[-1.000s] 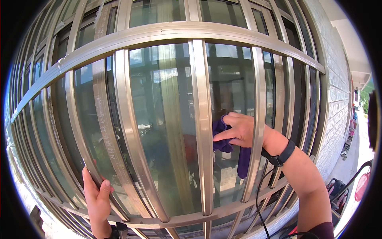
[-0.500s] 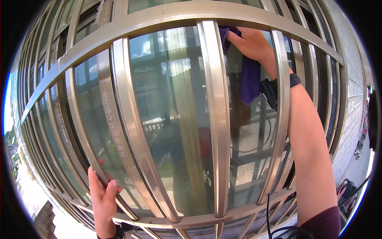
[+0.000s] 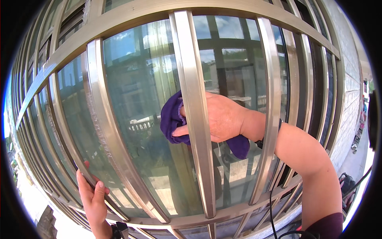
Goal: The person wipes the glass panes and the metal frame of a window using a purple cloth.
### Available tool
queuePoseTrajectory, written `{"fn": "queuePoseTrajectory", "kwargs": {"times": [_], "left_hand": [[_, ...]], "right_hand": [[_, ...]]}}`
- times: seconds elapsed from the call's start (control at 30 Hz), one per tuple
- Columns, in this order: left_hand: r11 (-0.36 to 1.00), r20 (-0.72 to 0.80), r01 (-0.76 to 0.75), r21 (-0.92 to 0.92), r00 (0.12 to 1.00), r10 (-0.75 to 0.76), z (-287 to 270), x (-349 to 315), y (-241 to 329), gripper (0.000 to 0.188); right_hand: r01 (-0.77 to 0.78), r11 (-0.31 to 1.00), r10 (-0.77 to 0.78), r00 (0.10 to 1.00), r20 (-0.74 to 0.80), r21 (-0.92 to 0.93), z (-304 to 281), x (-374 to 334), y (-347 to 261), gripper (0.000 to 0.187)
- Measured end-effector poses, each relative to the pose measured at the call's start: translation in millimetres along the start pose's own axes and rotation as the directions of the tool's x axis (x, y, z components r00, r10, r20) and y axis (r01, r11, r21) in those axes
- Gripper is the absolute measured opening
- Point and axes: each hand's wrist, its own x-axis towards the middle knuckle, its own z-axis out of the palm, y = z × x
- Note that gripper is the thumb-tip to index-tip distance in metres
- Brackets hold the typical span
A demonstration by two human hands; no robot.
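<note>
Head view: left hand (image 3: 93,199) on bar (image 3: 71,139), cloth (image 3: 168,119) in right hand (image 3: 227,116).

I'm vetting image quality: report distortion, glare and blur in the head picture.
Head view: fisheye bends the long, tan metal crossbar into an arc; sky reflections overlay the greenish glass pane; glare streaks the upright silvery metal bar; the bunched purple cloth shows little blur.

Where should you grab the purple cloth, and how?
Probably by the bunched end of the purple cloth, reaching in from the right behind the metal bars, as the right hand does. Its thick folds give plenty to squeeze; the other end just dangles.
</note>
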Motion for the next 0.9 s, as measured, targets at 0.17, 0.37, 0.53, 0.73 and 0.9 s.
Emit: {"fn": "queuePoseTrajectory", "kwargs": {"times": [0.17,0.37,0.53,0.73,0.9], "left_hand": [[0.998,0.05,0.044,0.034,0.998,-0.045,-3,1,6,0.06],[0.996,0.017,0.073,0.056,0.997,-0.074,3,1,12,0.057],[0.997,0.011,0.048,0.064,0.999,-0.049,2,-3,14,0.057],[0.993,0.021,0.069,0.093,0.997,-0.071,6,0,17,0.057],[0.99,0.009,0.086,0.109,0.996,-0.088,6,1,15,0.056]], "right_hand": [[0.219,0.97,-0.237,0.949,0.209,0.108,14,-11,-22,0.034],[0.142,0.988,-0.143,0.99,0.013,0.064,7,3,11,0.041],[-0.136,0.973,0.087,0.964,-0.252,-0.184,-39,33,73,0.031],[-0.621,0.754,0.571,0.781,-0.253,-0.213,-73,40,145,0.041],[-0.374,0.919,0.321,0.894,-0.312,-0.128,-49,48,131,0.029]]}}
